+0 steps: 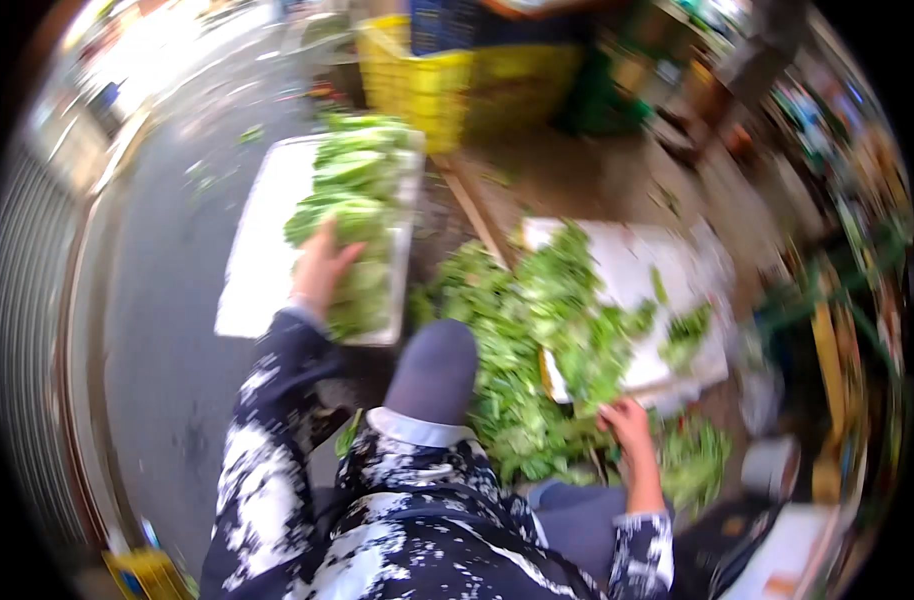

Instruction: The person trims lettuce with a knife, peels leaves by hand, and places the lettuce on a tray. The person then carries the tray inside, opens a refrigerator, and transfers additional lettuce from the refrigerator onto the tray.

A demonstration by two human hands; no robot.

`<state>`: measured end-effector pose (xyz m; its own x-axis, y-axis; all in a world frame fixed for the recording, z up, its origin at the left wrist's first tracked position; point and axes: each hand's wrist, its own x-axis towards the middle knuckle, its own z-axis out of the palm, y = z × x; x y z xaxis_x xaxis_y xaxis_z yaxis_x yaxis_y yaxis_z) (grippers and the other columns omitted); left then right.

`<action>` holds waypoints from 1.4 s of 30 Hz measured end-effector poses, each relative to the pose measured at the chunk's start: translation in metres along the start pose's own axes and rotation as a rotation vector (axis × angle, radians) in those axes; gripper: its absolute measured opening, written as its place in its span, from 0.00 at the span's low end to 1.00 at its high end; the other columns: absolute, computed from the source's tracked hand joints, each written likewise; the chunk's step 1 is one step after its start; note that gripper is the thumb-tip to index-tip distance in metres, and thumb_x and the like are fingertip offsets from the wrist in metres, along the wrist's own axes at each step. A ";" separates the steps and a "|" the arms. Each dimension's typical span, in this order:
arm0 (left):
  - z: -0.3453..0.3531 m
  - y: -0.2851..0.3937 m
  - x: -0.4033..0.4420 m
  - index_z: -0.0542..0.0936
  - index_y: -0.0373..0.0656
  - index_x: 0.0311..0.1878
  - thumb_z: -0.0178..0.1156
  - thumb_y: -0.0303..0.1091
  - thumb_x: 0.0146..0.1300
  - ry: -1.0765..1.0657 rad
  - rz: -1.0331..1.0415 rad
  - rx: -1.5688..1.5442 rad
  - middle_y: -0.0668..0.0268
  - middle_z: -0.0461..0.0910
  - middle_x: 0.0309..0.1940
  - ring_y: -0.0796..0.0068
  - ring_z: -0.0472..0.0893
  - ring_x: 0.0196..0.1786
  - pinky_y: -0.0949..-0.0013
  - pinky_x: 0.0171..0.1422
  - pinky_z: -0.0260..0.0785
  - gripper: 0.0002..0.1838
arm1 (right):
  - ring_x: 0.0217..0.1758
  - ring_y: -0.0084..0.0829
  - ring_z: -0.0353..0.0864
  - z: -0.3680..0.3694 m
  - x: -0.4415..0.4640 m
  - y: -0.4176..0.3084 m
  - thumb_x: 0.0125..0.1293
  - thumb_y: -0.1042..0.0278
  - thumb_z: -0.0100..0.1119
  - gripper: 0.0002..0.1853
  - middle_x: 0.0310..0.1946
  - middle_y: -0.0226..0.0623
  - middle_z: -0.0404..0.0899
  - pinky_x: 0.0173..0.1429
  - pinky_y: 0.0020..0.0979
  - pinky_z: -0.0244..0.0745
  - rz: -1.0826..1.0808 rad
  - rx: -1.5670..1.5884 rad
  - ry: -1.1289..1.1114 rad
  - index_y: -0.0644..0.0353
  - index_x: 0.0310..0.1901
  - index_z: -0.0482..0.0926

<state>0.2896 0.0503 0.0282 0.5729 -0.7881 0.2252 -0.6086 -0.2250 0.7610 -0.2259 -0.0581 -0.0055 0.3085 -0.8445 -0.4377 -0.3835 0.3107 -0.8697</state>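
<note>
Several heads of green lettuce (352, 215) lie in a row along the right side of a white foam tray (257, 235). My left hand (322, 268) rests against the lettuce near the row's middle, thumb and fingers apart. Lower right, my right hand (632, 430) has its fingers pinched together at the edge of a heap of loose leaves (517, 370). Blur hides what is between those fingers. Beyond that hand, a white board (637, 255) has leafy greens (685, 338) lying on it.
A yellow crate (417, 90) stands beyond the tray, with a dark blue crate (442, 25) by it. Grey pavement (177, 330) runs along the left, past a ribbed shutter (37, 340). Another person's legs (712, 110) show upper right. A white roll (772, 467) lies lower right.
</note>
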 end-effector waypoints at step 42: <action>0.253 0.155 -0.050 0.54 0.43 0.61 0.58 0.35 0.58 -0.796 -0.746 -1.158 0.57 0.68 0.50 0.59 0.74 0.49 0.52 0.45 0.74 0.32 | 0.22 0.15 0.72 0.031 0.104 -0.061 0.51 0.61 0.67 0.22 0.29 0.32 0.75 0.14 0.13 0.55 0.090 0.363 -0.411 0.64 0.44 0.71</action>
<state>0.0279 -0.0900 -0.0194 -0.1086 -0.8744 -0.4729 0.6064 -0.4353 0.6654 -0.1436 -0.1518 -0.0052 0.6304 -0.5908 -0.5036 -0.1220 0.5653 -0.8158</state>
